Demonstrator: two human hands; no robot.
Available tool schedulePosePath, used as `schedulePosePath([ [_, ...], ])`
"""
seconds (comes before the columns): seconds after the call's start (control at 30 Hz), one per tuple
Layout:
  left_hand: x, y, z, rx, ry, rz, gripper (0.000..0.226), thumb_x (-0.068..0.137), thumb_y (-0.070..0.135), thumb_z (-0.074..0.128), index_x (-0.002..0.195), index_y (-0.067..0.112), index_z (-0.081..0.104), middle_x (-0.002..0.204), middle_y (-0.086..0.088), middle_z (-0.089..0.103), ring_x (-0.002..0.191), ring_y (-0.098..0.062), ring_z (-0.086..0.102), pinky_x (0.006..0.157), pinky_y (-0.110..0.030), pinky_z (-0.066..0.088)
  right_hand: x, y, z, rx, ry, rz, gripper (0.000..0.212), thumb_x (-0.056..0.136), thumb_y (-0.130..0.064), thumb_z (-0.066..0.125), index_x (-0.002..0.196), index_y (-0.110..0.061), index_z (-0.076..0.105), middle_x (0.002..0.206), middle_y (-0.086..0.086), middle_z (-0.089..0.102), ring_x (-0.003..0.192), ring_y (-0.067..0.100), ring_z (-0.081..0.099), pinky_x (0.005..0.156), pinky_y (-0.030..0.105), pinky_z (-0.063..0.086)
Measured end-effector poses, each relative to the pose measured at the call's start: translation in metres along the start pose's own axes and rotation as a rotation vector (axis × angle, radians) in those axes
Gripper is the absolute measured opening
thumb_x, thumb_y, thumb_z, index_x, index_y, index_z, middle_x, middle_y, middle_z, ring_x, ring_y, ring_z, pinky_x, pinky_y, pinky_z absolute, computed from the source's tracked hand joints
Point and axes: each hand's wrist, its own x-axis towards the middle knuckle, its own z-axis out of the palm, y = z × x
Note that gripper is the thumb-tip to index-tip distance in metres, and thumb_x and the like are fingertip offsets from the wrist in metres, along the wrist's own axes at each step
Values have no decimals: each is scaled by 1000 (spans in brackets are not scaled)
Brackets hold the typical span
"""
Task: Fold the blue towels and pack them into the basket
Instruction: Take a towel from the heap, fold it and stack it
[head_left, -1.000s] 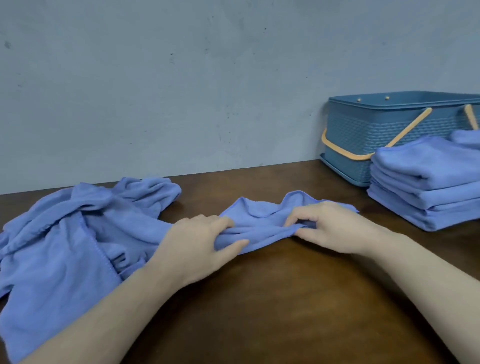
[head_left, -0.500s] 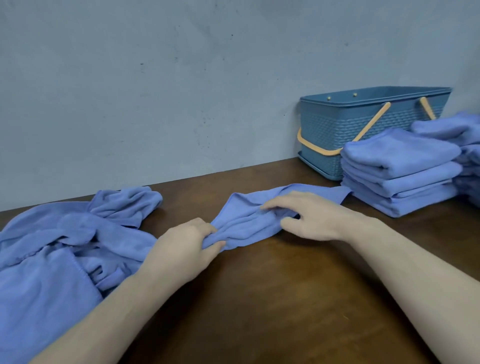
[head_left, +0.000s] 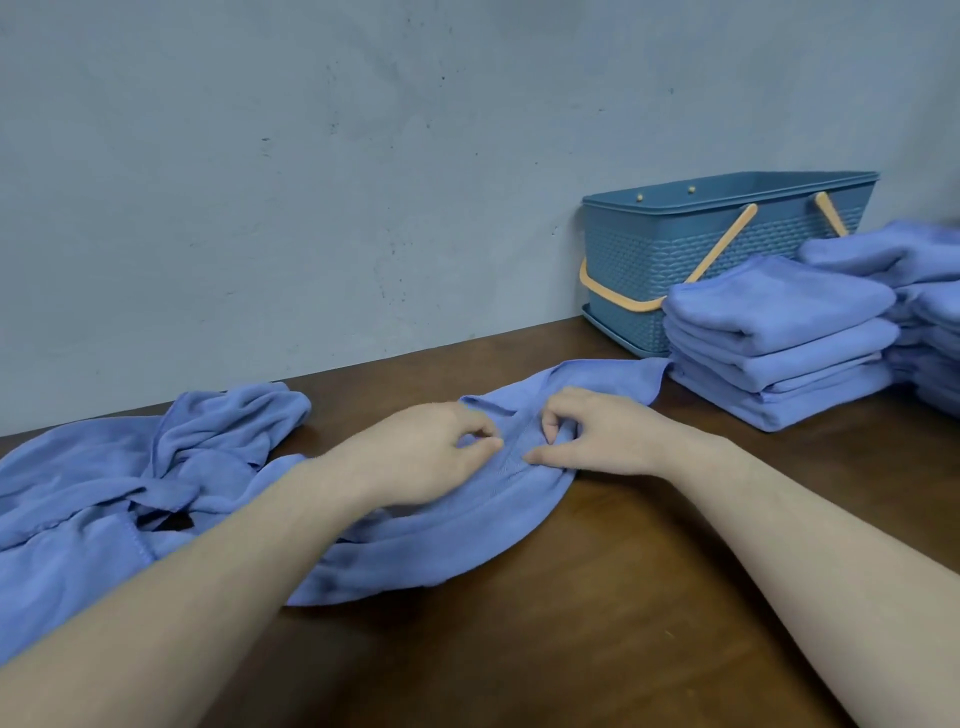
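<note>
My left hand (head_left: 415, 457) and right hand (head_left: 597, 441) pinch unfolded blue towel (head_left: 467, 530) at table (head_left: 571, 649) centre, fingers curled into cloth. Folded stack (head_left: 774, 343) right; basket (head_left: 675, 249) far right; loose pile (head_left: 104, 478) left.

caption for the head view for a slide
Both hands, left hand and right hand, pinch an unfolded blue towel beside folded stacks and the basket.

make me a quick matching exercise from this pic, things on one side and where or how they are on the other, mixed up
Things:
1. basket
2. folded stack
3. loose pile
4. stretched towel

States:
A. pinched by both hands
B. crumpled at table's left
C. against the wall
D. neatly layered in front of the basket

Pairs: 1-C, 2-D, 3-B, 4-A
</note>
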Motion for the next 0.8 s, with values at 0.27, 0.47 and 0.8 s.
schedulePosePath([
  [0.27, 66, -43, 33, -10, -61, 85, 51, 104, 50, 40, 152, 31, 39, 154, 13, 43, 139, -9, 42, 114, -29, 33, 8, 26, -1, 126, -79, -91, 37, 77, -55, 76, 107, -41, 59, 119, -19, 60, 114, 4, 56, 100, 36, 48],
  [0.47, 87, -79, 33, 221, -125, -216, 70, 95, 75, 20, 157, 45, 15, 168, 2, 16, 154, -22, 15, 121, -45, 21, 22, 42, 3, 9, 94, -8, 53, 86, -52, 68, 134, -40, 51, 134, -16, 55, 127, 8, 49, 106, 39, 43],
  [0.8, 84, -98, 17, 163, 161, -284, 40, 98, 57, 43, 131, 41, 58, 137, 10, 60, 125, -18, 55, 97, -35, 41, 10, -3, 14, 36, -44, -324, 25, 97, -51, 56, 106, -35, 73, 120, -19, 68, 117, -3, 57, 99, 18, 43],
])
